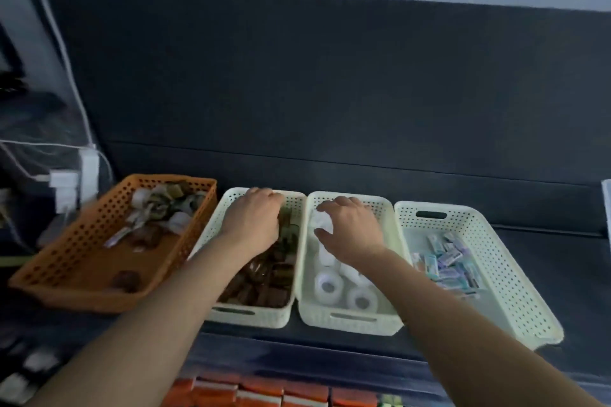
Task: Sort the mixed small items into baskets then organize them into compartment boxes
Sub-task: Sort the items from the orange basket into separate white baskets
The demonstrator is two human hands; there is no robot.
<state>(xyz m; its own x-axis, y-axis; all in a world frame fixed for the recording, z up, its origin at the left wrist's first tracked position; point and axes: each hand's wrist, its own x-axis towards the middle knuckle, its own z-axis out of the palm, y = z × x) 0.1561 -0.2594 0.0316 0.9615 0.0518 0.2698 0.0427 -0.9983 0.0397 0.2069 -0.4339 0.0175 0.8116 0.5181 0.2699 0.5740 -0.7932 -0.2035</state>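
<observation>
Orange basket (66,238): mixed items (158,208). Cream baskets (496,258): brown pieces (264,281), white rolls (329,286), packets (446,264).

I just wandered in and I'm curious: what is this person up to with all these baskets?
A person is sorting small items by kind. The orange basket on the left holds a mixed pile. The left hand reaches into the first cream basket, which holds brown pieces. The right hand is over the middle cream basket of white rolls. The last cream basket holds blue and purple packets. The picture is too blurred to tell whether either hand grips anything.
</observation>
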